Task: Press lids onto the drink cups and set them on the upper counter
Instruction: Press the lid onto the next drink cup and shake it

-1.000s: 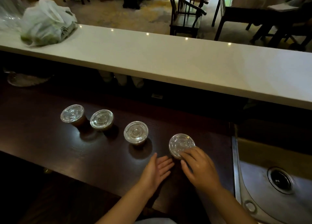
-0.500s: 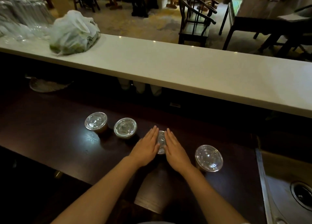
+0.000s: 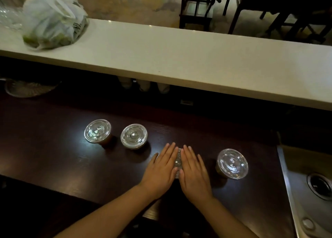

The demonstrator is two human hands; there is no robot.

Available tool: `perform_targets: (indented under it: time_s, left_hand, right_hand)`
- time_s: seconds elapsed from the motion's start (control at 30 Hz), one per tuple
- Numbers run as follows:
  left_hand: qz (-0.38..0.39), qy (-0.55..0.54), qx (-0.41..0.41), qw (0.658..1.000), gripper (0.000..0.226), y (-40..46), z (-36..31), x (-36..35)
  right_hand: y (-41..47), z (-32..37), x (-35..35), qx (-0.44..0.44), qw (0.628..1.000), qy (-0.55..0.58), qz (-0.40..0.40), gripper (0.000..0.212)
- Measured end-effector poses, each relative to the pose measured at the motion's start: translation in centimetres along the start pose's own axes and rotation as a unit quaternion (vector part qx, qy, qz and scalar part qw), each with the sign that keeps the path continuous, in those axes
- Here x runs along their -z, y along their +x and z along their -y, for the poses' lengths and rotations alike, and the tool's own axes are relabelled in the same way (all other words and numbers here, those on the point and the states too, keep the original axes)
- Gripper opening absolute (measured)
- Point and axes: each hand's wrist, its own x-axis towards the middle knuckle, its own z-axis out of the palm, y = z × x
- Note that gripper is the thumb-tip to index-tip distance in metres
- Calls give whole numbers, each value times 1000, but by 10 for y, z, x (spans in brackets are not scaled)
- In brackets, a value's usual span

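Several clear drink cups with clear lids stand in a row on the dark lower counter [image 3: 53, 157]. Two are at the left [image 3: 97, 133] [image 3: 134, 136] and one at the right [image 3: 232, 163]. Between them stands another cup, of which only a strip of the lid [image 3: 178, 161] shows. My left hand [image 3: 161, 169] and my right hand [image 3: 194, 173] lie flat side by side on that lid, palms down, fingers straight. The white upper counter [image 3: 179, 58] runs across behind, with no cups on it.
A white plastic bag [image 3: 52, 20] of green produce sits on the upper counter's left end. A steel sink [image 3: 309, 193] lies at the right of the lower counter. A glass dish [image 3: 27, 88] rests in the shadow at the far left. Dark chairs [image 3: 195, 6] stand beyond.
Both hands left the rightmost cup and moved left onto the third cup's lid. Over the last half second they stay flat on it.
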Motion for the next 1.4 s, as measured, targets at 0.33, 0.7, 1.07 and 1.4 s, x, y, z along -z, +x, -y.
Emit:
perform_targets:
  time_s: [0.33,0.7,1.07,1.4]
  left_hand:
    - [21,63,-60,996,57,17,19,29]
    - [-5,-83,34,996,59,-22,-6,1]
    - [-35,-84,17,996,62,-21,-4,-3]
    - [34,-66,-58,996,78,-22,8,11]
  right_hand:
    - [-21,27,10,-128,987,-64,-72,51]
    - [-13,12,5,-49,999,-10,-10,56]
    - [-16,13,-4,-44,998,-38,8,56]
    - [-27,-8,19,149,985,-73,-51,52]
